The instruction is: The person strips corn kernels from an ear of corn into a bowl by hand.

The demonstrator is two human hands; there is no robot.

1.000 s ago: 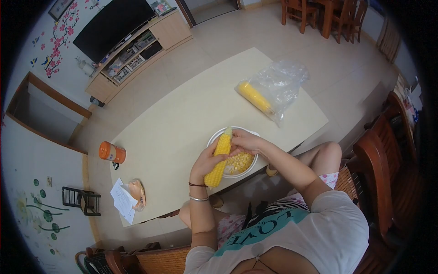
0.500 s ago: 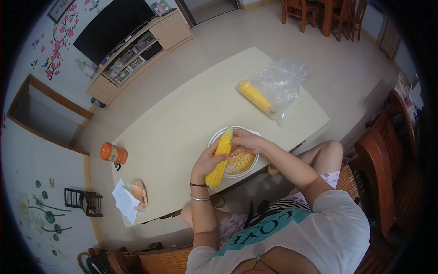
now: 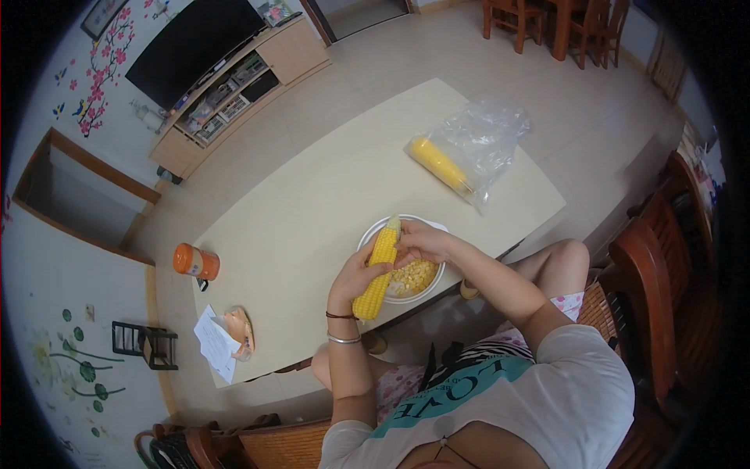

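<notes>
1. Corn (image 3: 382, 252) slants across the left rim of the bowl (image 3: 441, 275), its thick end poking out past it toward the near edge of the table (image 3: 297, 211). Kernels (image 3: 412, 280) breaking off that end could miss the bowl and scatter.
2. The left hand (image 3: 351, 273) is wrapped round the corn's middle; were that grasp to slacken, the corn could twist or slip.
3. The right hand (image 3: 426, 241) is curled over the bowl, fingers against the corn's upper part. From here I can't tell how far they're parted, or whether they grip it.
4. The bowl, kernels inside, sits close to the table's near edge, so a bump from the right forearm (image 3: 500, 277) could shift or spill it. Both hands block part of its mouth.
5. Off left lie papers (image 3: 215, 344) touching a packet (image 3: 241, 332), then a jar (image 3: 195, 262), all clear of the arms.
6. Past the bowl, a bag (image 3: 500, 133) holds another cob (image 3: 437, 162); its crumpled plastic would hinder getting at it.
7. Well beyond, a TV (image 3: 195, 51) stands on a cabinet (image 3: 293, 53).
</notes>
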